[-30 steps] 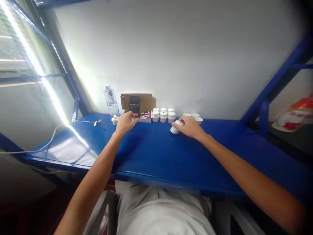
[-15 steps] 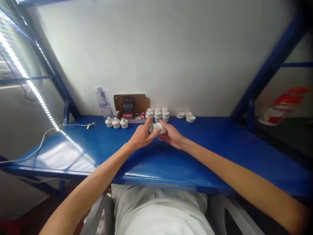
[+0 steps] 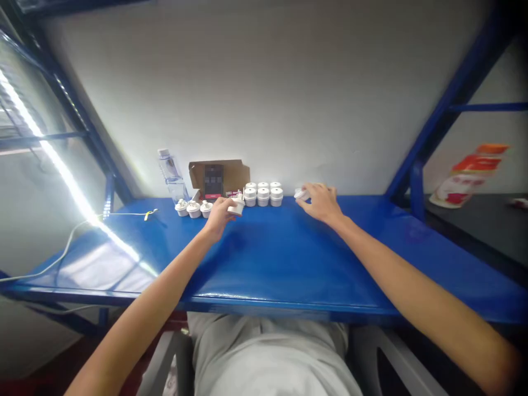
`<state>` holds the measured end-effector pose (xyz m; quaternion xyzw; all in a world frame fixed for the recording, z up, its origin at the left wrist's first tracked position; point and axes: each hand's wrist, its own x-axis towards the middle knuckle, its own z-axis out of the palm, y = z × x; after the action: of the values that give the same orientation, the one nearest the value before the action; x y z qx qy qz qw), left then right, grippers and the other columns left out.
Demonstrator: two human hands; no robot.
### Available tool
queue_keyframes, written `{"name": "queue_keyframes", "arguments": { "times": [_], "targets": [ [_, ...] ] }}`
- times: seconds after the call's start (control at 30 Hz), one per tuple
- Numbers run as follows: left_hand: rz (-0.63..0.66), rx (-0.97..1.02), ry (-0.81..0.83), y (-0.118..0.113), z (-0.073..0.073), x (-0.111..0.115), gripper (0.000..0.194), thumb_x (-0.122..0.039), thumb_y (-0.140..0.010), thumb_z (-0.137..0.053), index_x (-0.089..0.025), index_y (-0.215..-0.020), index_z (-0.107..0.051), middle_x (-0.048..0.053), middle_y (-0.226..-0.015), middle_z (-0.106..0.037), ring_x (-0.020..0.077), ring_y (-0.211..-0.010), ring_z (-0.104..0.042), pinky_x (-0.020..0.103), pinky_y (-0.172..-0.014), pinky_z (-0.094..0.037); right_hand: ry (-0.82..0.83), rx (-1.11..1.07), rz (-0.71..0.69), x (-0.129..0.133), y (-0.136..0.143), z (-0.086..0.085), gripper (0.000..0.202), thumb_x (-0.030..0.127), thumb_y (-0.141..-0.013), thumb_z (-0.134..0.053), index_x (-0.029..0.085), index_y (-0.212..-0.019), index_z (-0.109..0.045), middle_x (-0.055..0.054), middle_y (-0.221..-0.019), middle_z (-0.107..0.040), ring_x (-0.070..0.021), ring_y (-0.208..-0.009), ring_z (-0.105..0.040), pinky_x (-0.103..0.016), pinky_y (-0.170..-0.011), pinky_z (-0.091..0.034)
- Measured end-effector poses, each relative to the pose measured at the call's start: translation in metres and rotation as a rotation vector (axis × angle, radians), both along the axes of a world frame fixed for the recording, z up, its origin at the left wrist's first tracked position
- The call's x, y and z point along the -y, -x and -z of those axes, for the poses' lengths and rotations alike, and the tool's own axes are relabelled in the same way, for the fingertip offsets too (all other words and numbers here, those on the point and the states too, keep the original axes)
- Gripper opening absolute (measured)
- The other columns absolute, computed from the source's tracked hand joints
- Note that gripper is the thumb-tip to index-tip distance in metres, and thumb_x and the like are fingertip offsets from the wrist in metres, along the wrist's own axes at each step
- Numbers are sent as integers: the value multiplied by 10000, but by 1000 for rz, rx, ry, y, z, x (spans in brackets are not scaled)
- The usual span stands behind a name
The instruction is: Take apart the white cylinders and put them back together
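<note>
My left hand (image 3: 218, 217) is closed around a white plastic cup-shaped part (image 3: 236, 207), held just above the table with small pieces showing at its top. Beside that hand stand several similar white cups (image 3: 193, 209) with knobbly tops, the rightmost partly covered by my fingers. At the back right, my right hand (image 3: 322, 201) has its thumb and fingers around a white round cap (image 3: 302, 194). Whether the cap is lifted or rests on the table, I cannot tell. Any other shallow white pieces there are hidden behind this hand.
Several white lidded round pieces (image 3: 263, 196) stand in rows at the back. Left of them are an open cardboard box (image 3: 239, 175), a phone (image 3: 213, 180) and a water bottle (image 3: 172, 176). A cable (image 3: 70, 242) crosses the blue table (image 3: 264, 264) at left; a red-and-white bottle (image 3: 466, 179) is at right.
My hands, together at the middle with white parts, have moved apart. The left went left with a cup-shaped part; the right reached back and right to the shallow white pieces.
</note>
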<state>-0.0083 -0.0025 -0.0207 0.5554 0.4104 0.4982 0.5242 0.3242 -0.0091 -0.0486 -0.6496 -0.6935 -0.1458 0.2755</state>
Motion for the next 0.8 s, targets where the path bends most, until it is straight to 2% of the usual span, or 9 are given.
{"name": "queue_keyframes", "arguments": {
  "times": [0.1,0.2,0.33,0.4,0.5,0.67,0.8],
  "targets": [
    [-51,-85,-77,-1,2,0,312,-253,-675,-683,-221,-845,-423,-13,-816,-561,150,-772,-612,255,-639,-472,73,11,34,-7,-9,10,310,460,-916,-549,212,-1034,-693,-141,-1149,-694,-368,-1205,-491,-541,-993,-346],
    [-27,-164,-110,-4,4,1,364,-221,-653,-685,-231,-893,-412,-32,-792,-544,142,-752,-594,253,-647,-461,110,52,25,-9,-11,16,320,445,-949,-512,205,-939,-724,-144,-1209,-677,-367,-1241,-463,-548,-991,-345],
    [28,-251,-117,-6,5,2,362,-229,-654,-711,-218,-891,-437,-18,-817,-574,143,-761,-597,252,-654,-448,117,69,38,-10,-12,19,327,410,-970,-491,205,-960,-746,-153,-1272,-656,-363,-1267,-447,-560,-997,-339],
    [16,-332,-138,-5,6,2,360,-270,-670,-727,-215,-898,-453,1,-869,-603,154,-788,-607,264,-678,-464,118,62,42,-11,-13,20,323,402,-973,-481,222,-992,-749,-141,-1275,-660,-357,-1273,-446,-569,-1001,-337],
    [-38,-548,-246,1,6,1,415,-338,-685,-741,-221,-996,-492,21,-917,-636,185,-809,-624,293,-706,-483,108,42,39,-14,-16,22,317,396,-962,-490,231,-1070,-737,-134,-1302,-654,-355,-1284,-444,-565,-1009,-337],
    [0,-1056,-509,15,1,-3,434,-407,-735,-704,-249,-1127,-606,59,-942,-707,281,-889,-670,344,-769,-478,90,27,16,-15,-14,22,303,320,-917,-526,217,-1143,-700,-127,-1337,-643,-346,-1291,-459,-546,-1039,-336],
    [-131,-1268,-491,23,-2,-5,539,-507,-771,-670,-275,-1256,-627,103,-1005,-733,354,-953,-685,379,-798,-484,78,43,-67,-10,1,17,402,282,-903,-533,211,-1286,-631,-122,-1417,-595,-342,-1339,-442,-552,-1098,-308]
  ]
}}
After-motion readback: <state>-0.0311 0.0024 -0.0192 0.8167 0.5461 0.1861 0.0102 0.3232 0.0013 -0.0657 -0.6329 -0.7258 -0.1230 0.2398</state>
